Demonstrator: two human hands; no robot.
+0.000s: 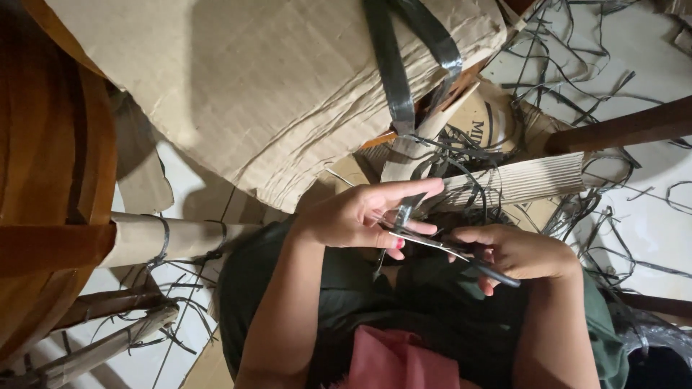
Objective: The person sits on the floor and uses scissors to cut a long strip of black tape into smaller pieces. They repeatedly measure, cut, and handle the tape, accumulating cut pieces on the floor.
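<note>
- While your left hand (pixel 346 216) pinches a narrow dark strip (pixel 401 216) between thumb and fingertips, the strip runs roughly upright, from the fingertips down toward your lap.
- Your right hand (pixel 519 252) is closed around the handles of one pair of scissors (pixel 432 245); the blades point left, crossing the strip just beside the left fingertips (the left hand is the nearer one).
- One strip held, one pair of scissors, two hands.
- Beyond them, a corrugated cardboard piece (pixel 526 180) lies near the hands, under a large cardboard sheet (pixel 274 86).
- Loose dark offcuts (pixel 577 57) litter the floor to the upper right, too many to count.
</note>
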